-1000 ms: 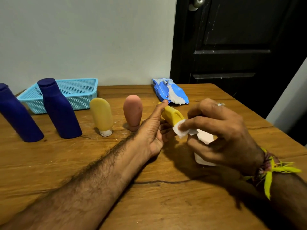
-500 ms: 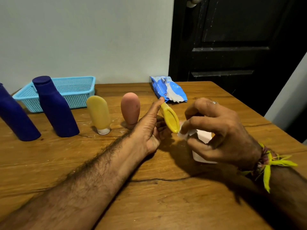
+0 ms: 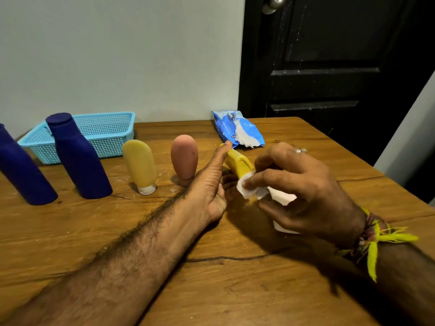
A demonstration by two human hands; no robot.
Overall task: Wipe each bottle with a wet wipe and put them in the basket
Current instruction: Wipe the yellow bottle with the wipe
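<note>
Wiping step, first bottle. My left hand point(image 3: 211, 184) holds a small bright-yellow plastic bottle point(image 3: 237, 162) above the wooden bench point(image 3: 211, 290), thumb pressed on its far end and the other fingers curled under it (those fingers are mostly hidden behind the palm). My right hand point(image 3: 303, 184) pinches a white wet wipe point(image 3: 247, 191) between thumb and forefinger and presses a folded corner against the bottle's near end; the loose remainder of the wipe trails back under my palm.

Four bottles stand untouched in a row on the bench to the left: two tall dark-blue matte bottles point(image 3: 80, 158) point(image 3: 21, 170), a pale-yellow soft tube standing on its clear cap point(image 3: 140, 164) and a pink soft tube standing on its cap point(image 3: 184, 158). The light-blue perforated plastic basket point(image 3: 106, 135) sits behind them against the wall; what shows of its inside holds no bottle, though the nearer blue bottle hides part of it. The blue wet-wipe packet point(image 3: 237, 130) lies open beyond my hands.

By my judgement the task is at an early stage. The next move calls for turning the yellow bottle in my left fingers so the wipe covers every side, then carrying it leftward over the standing row to the basket without toppling the tubes.
</note>
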